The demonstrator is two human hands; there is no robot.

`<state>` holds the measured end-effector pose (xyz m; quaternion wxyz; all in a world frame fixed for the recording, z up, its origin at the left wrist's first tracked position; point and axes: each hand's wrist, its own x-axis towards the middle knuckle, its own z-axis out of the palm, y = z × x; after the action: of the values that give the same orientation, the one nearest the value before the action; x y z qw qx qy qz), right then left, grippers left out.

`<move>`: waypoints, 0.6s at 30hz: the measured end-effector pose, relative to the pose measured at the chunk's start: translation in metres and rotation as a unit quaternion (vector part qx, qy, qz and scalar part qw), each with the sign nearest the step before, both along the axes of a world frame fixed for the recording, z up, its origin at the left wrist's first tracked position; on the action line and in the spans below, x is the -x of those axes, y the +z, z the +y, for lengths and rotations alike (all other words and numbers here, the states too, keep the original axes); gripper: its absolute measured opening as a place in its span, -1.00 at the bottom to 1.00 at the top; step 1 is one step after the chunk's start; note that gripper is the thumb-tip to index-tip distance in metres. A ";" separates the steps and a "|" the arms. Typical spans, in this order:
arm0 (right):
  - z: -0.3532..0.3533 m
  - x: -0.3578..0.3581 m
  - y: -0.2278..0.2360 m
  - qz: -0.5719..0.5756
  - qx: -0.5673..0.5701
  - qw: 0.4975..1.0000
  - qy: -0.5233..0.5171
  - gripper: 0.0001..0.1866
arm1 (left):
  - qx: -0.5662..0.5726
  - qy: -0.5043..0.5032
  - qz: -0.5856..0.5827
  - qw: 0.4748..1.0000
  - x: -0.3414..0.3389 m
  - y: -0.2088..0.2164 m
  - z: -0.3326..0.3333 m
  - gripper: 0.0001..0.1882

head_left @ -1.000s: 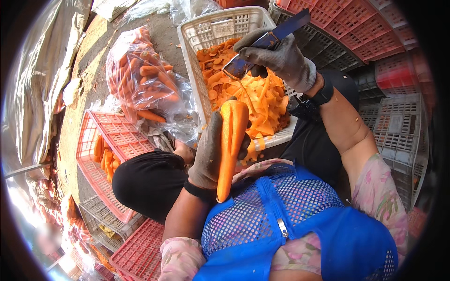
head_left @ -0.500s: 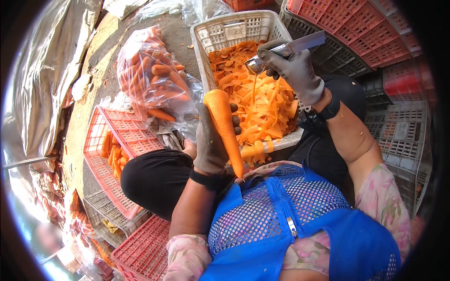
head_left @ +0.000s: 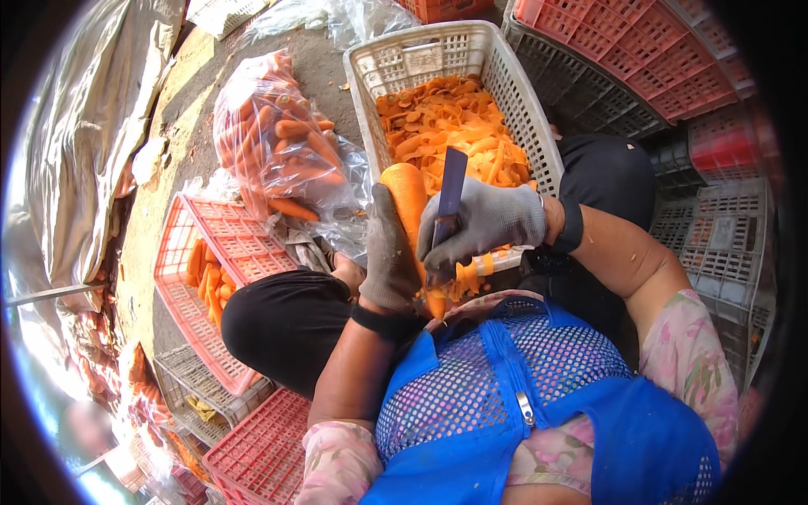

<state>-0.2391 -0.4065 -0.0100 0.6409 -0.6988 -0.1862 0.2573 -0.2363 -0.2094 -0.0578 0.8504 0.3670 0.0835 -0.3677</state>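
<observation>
A large peeled-looking carrot point(head_left: 406, 192) slants tip-down toward my chest, gripped in my gloved left hand point(head_left: 388, 252). My gloved right hand point(head_left: 492, 220) is closed on a flat metal peeler point(head_left: 453, 178), whose upper end sticks up past the fingers. Its lower end lies against the carrot near the tip, and the fingers partly hide the contact. Just beyond both hands stands a whitish plastic crate point(head_left: 539, 143) holding a heap of orange peelings point(head_left: 450, 118).
A clear plastic bag of carrots point(head_left: 282, 143) lies left of the peelings crate. Nearer, a pink-red crate point(head_left: 244, 240) holds several carrots point(head_left: 209, 282). Stacked red crates point(head_left: 623, 50) rise at the far right, and a grey crate point(head_left: 724, 240) stands at the right.
My right hand has come down and left from above the peelings, bringing the peeler onto the carrot's lower part. My left hand keeps its hold, shifted slightly right.
</observation>
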 end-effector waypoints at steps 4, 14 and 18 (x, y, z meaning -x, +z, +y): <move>-0.059 -0.080 0.007 -0.093 0.139 0.955 -0.244 -0.79 | -0.086 0.014 -0.059 0.994 0.020 0.004 -0.009 -0.19; -0.017 0.006 0.023 0.087 0.003 0.990 -0.111 -0.80 | -0.092 0.093 -0.046 0.990 -0.007 -0.023 0.011 -0.19; 0.008 0.020 -0.002 -0.078 -0.016 0.997 0.026 -0.79 | -0.053 0.073 -0.001 0.996 0.002 -0.017 0.003 -0.24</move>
<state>-0.2588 -0.3983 -0.0116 0.6291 -0.7010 -0.2576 0.2156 -0.2386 -0.2066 -0.0751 0.8542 0.4053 0.1284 -0.2993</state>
